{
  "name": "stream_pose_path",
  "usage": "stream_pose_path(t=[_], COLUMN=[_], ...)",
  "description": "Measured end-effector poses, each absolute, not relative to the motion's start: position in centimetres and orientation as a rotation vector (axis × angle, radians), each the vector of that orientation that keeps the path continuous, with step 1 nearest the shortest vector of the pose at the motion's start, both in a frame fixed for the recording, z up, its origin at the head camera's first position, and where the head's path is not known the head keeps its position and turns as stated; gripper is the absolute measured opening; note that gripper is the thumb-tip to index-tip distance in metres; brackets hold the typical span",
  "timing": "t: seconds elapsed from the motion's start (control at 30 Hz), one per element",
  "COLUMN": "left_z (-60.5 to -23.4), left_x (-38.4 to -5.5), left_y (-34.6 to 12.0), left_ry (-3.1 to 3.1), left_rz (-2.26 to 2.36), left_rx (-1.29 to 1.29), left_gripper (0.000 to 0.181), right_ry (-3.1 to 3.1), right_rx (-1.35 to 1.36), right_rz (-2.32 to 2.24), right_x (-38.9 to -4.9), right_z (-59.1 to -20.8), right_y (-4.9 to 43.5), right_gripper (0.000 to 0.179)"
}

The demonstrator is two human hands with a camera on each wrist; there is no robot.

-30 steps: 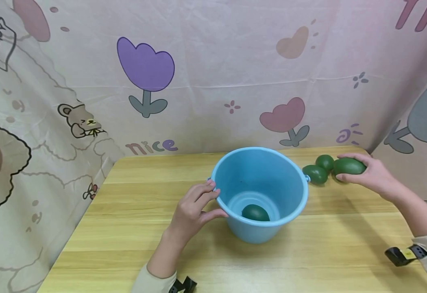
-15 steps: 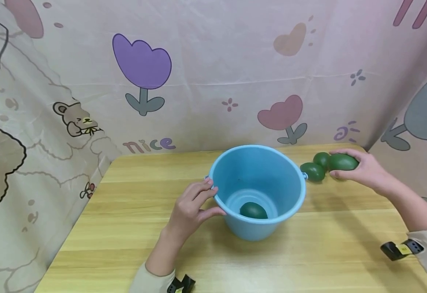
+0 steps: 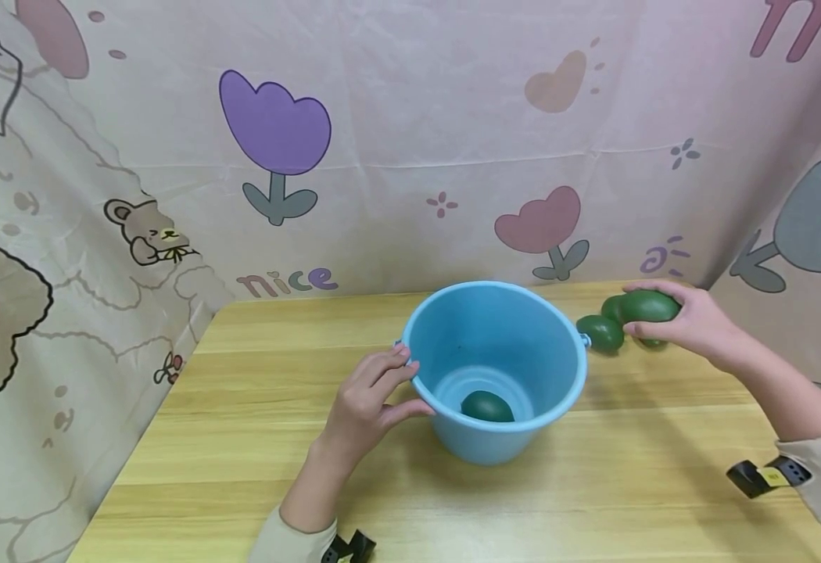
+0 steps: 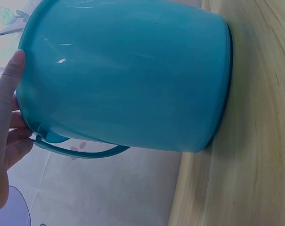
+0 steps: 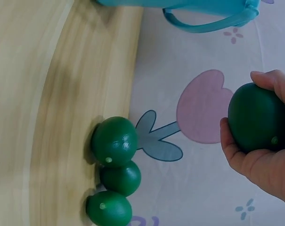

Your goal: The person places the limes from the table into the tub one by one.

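Observation:
A light blue bucket [image 3: 502, 328] stands upright on the table, with one dark green avocado [image 3: 486, 407] lying on its floor. My left hand [image 3: 364, 399] grips the bucket's left rim, thumb at the near side and fingers by the handle joint. At the right, my right hand [image 3: 706, 324] holds another avocado [image 5: 257, 117] between thumb and fingers, raised off the tabletop. Below it, three more avocados rest close together: one nearest the bucket [image 3: 600, 335], a middle one [image 5: 122, 178] and an outer one [image 5: 109, 208]. In the head view the held avocado partly covers two of them.
The wooden table [image 3: 263, 438] ends at the back against a patterned cloth [image 3: 396, 117] that also hangs along both sides. The bucket's handle [image 4: 85, 153] hangs down behind it. Small black devices [image 3: 769, 475] are strapped at both sleeves.
My right hand has lifted its avocado off the table and moved it left, uncovering another avocado below. The left hand stays on the bucket's rim.

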State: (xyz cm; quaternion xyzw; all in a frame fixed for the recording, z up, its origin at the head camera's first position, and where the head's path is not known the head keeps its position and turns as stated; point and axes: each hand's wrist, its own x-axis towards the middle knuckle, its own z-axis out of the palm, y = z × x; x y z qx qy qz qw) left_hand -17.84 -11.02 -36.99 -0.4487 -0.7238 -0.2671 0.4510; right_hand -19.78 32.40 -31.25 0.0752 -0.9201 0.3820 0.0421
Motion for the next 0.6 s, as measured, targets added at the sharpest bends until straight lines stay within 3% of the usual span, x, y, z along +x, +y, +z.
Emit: stream_pose_path(t=[0.6], left_z=[-37.0], left_x=[-17.9], left_y=[-11.0], left_ry=[-1.790], left_rz=[-0.656], left_rx=[-1.111], left_gripper=[0.054], right_ry=[-2.807], right_rx=[0.250], right_rz=[1.169], right_x=[-19.3], right_z=[-29.9], right_y=[29.8], right_gripper=[0.056])
